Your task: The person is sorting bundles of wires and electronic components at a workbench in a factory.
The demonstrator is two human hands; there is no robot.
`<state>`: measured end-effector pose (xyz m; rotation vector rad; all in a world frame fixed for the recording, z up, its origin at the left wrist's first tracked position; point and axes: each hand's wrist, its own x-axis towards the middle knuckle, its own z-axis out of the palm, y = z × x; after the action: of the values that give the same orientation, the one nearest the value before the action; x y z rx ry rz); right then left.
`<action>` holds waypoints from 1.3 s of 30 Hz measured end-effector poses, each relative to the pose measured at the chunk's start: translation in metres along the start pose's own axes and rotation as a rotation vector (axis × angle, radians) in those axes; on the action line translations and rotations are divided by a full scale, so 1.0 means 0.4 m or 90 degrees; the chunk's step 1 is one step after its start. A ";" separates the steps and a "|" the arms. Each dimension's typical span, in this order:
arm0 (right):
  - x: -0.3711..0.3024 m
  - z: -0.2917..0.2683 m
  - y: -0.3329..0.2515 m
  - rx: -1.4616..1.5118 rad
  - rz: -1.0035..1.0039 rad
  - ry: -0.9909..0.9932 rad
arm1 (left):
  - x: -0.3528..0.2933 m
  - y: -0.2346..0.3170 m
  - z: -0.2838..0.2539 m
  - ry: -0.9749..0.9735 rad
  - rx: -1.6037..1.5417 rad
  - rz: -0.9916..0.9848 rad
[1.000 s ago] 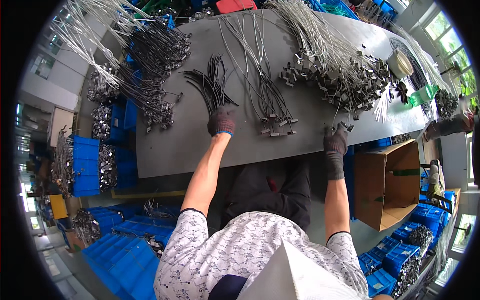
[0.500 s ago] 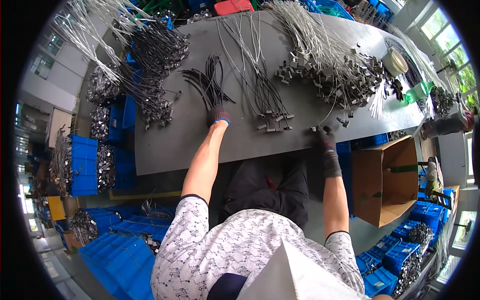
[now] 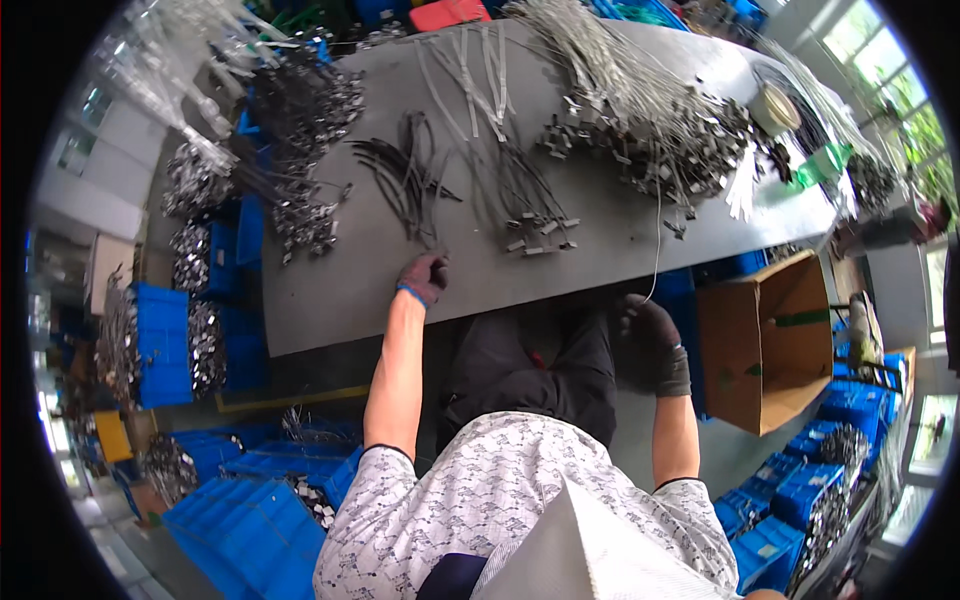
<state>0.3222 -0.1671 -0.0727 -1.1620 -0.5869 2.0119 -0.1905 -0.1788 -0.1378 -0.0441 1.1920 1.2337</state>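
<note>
Right fingers point(image 3: 633, 308), blurred, seem to pinch the wire point(image 3: 657, 235); ease it gently from the heap point(image 3: 685, 145) beyond. Left fingers point(image 3: 434, 264): cannot tell whether gripping.

Grey table point(image 3: 330, 310), black tubes point(image 3: 411, 180), silvery wires point(image 3: 610, 72), blue crates point(image 3: 163, 345), brown carton point(image 3: 725, 345), grey-printed white shirt point(image 3: 510, 470)

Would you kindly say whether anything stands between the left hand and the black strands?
Nothing visible does: the left hand is by the near ends of the black strands, though blur hides whether they touch.
</note>
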 end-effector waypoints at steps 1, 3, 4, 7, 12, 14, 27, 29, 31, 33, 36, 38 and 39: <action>-0.021 -0.011 0.030 -0.201 -0.119 0.052 | 0.012 -0.016 -0.030 -0.054 -0.068 -0.040; -0.055 -0.168 0.083 -0.307 -0.121 0.097 | 0.007 -0.071 0.045 -0.098 -0.093 -0.058; -0.108 -0.191 0.142 -0.549 -0.264 0.231 | -0.015 -0.087 0.063 -0.110 -0.133 -0.049; -0.315 -0.225 0.288 -0.961 -0.325 0.418 | -0.131 -0.132 0.193 -0.099 -0.154 -0.031; -0.644 -0.484 0.572 -0.838 0.540 0.240 | -0.174 -0.218 0.371 -0.202 -0.153 -0.102; -0.724 -0.447 0.594 -0.920 0.380 0.115 | -0.151 -0.268 0.410 -0.333 -0.087 -0.153; -0.702 -0.414 0.651 -0.884 0.120 0.240 | -0.110 -0.538 0.783 -0.157 0.180 0.057; -0.694 -0.430 0.642 -0.892 0.101 0.238 | -0.065 -0.569 0.773 -0.134 0.232 0.130; -0.691 -0.430 0.613 -0.905 0.087 0.240 | -0.005 -0.617 0.730 -0.059 0.325 0.210; -0.710 -0.423 0.610 -0.897 0.112 0.242 | -0.043 -0.642 0.760 -0.085 0.328 0.156; -0.752 -0.400 0.607 -0.918 0.167 0.198 | -0.066 -0.678 0.767 -0.132 0.272 0.065; -0.794 -0.424 0.644 -0.936 0.204 0.177 | -0.091 -0.696 0.784 -0.159 0.174 -0.013; -0.830 -0.469 0.688 -0.944 0.292 0.168 | -0.114 -0.689 0.796 -0.163 0.173 -0.016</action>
<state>0.4945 -0.5929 -0.1734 -2.4960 -1.9444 1.4986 0.2300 -0.1325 -0.1137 0.2908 1.1202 1.0117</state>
